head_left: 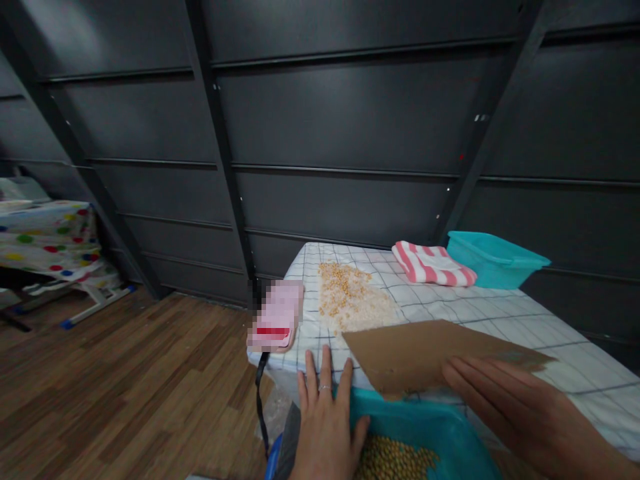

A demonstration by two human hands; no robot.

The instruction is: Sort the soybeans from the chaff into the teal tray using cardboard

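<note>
My right hand grips a flat brown piece of cardboard, fingers on top and the thumb hidden. The cardboard slants over the table edge above a teal plastic tub. Yellowish round beans, like soybeans, lie in the tub. My left hand, with a ring on one finger, is spread open at the tub's left side, fingers pointing at the table edge and the thumb over the tub's inside. Beyond the cardboard, a pile of yellow soybeans mixed with white grains like rice is scattered on the checked cloth.
A white checked cloth covers the table. A pink-and-white striped towel and a second teal tub stand at the back right. A pink phone-like object, partly blurred, lies at the left edge. A dark panelled wall rises behind.
</note>
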